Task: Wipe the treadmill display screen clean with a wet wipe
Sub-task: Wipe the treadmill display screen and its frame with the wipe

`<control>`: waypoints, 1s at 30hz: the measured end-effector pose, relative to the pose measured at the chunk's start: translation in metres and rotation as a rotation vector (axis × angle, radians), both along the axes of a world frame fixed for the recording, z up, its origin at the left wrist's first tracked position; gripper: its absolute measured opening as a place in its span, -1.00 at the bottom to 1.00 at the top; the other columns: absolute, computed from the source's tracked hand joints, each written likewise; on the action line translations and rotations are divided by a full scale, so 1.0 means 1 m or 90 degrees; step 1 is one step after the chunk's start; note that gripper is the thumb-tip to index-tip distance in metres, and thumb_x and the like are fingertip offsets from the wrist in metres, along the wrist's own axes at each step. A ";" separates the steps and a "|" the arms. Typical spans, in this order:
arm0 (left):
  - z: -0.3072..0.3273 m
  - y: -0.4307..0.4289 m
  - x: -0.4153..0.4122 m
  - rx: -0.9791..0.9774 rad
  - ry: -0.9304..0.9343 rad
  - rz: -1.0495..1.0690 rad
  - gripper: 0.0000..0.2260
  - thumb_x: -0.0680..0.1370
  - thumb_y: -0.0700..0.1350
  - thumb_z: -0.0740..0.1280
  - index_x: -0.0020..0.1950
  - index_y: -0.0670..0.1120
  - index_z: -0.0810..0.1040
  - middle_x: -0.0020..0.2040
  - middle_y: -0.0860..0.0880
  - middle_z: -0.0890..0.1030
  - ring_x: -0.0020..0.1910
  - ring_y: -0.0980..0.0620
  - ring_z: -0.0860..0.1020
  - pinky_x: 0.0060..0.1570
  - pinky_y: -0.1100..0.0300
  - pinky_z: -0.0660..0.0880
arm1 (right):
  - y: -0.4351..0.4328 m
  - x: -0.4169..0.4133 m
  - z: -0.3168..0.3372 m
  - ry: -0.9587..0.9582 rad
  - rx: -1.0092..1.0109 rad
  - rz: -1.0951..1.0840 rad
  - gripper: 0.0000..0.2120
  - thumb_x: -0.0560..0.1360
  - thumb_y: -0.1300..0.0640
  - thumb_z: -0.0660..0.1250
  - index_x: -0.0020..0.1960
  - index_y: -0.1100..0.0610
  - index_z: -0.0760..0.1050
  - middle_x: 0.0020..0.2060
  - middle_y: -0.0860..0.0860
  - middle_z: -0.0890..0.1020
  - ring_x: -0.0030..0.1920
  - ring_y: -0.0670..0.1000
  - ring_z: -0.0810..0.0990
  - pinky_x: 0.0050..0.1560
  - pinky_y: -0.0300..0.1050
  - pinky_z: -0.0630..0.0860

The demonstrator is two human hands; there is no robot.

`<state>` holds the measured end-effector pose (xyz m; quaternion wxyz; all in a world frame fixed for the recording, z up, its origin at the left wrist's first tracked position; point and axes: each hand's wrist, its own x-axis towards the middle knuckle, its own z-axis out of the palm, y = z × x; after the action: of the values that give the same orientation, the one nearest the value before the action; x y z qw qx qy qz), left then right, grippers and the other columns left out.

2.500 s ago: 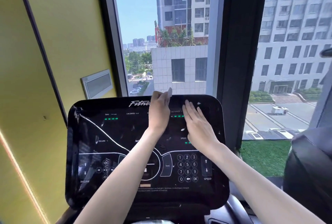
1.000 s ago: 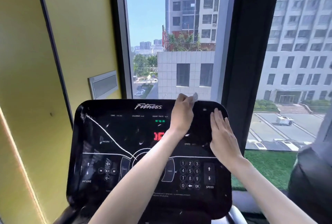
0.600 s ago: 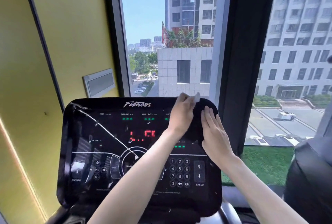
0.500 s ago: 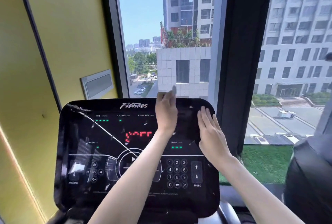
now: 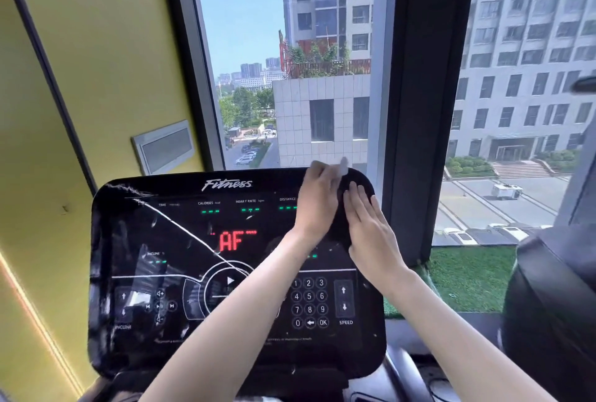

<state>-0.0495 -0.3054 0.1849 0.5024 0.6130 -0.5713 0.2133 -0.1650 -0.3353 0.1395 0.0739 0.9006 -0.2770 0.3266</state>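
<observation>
On glossy black treadmill display [image 5: 180, 240]: gripping white wet wipe [image 5: 344, 165] in left hand [image 5: 317, 198], right hand [image 5: 371, 234] flat; risks pressing live keys [image 5: 309, 296].

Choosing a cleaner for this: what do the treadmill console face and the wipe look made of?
Console face: seemingly glossy black plastic or acrylic; it shows mirror-like reflections and streaks. Wipe, held by the left hand: thin, white, probably nonwoven fabric; only a blurred corner shows.

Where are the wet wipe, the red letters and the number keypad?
wet wipe [image 5: 343, 165], head view, on the white tip poking out above the left hand [image 5: 317, 201].
red letters [image 5: 225, 243], head view, on the letter A.
number keypad [image 5: 309, 296], head view, on the 5 key.
</observation>
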 end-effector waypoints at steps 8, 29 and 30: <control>0.005 -0.005 0.008 -0.037 0.031 0.038 -0.82 0.61 -0.18 0.20 0.13 -0.17 0.55 -0.10 -0.03 0.43 -0.20 0.04 0.46 -0.17 0.25 0.45 | -0.001 -0.004 0.006 0.025 -0.034 -0.010 -0.19 0.31 0.44 0.26 0.49 0.28 0.02 0.50 0.15 0.05 0.51 0.08 -0.07 0.46 -0.03 -0.19; 0.003 -0.021 -0.003 0.197 -0.310 -0.137 -0.90 0.55 -0.26 0.28 0.00 -0.17 0.58 -0.15 -0.04 0.45 -0.18 0.05 0.43 -0.20 0.12 0.49 | 0.010 -0.036 -0.023 -0.060 0.148 -0.011 -0.28 0.46 0.46 0.15 0.53 0.12 -0.03 0.52 -0.05 -0.11 0.50 0.02 -0.12 0.37 -0.29 -0.20; 0.004 -0.022 -0.002 0.227 -0.356 -0.147 -0.90 0.54 -0.27 0.28 -0.01 -0.18 0.58 -0.14 -0.04 0.45 -0.15 0.05 0.42 -0.19 0.08 0.50 | 0.009 -0.036 -0.023 -0.059 0.145 -0.016 -0.28 0.47 0.45 0.15 0.53 0.12 -0.04 0.52 -0.04 -0.11 0.50 0.03 -0.11 0.38 -0.28 -0.20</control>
<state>-0.0515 -0.3271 0.1887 0.2320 0.5403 -0.7808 0.2113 -0.2006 -0.3262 0.1160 -0.0376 0.8836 -0.3268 0.3332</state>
